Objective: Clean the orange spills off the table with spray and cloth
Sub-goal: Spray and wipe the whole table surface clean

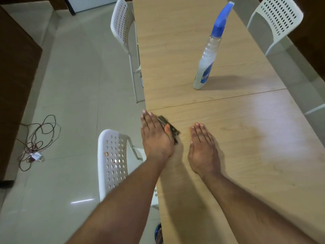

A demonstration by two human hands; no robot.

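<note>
My left hand (155, 136) lies flat with straight fingers on a dark folded cloth (169, 126) near the left edge of the wooden table (246, 155); most of the cloth is hidden under the hand. My right hand (203, 148) rests flat on the bare tabletop just to the right, fingers straight, holding nothing. A clear spray bottle (207, 55) with a blue trigger head stands upright farther along the table, beyond the seam between the two tabletops. I see no orange spill on the visible surface.
A white perforated chair (114, 162) stands at the table's left edge beside my left arm, another (123, 32) farther up, and a third (279, 20) at the far right. Tangled cables (37, 141) lie on the tiled floor to the left.
</note>
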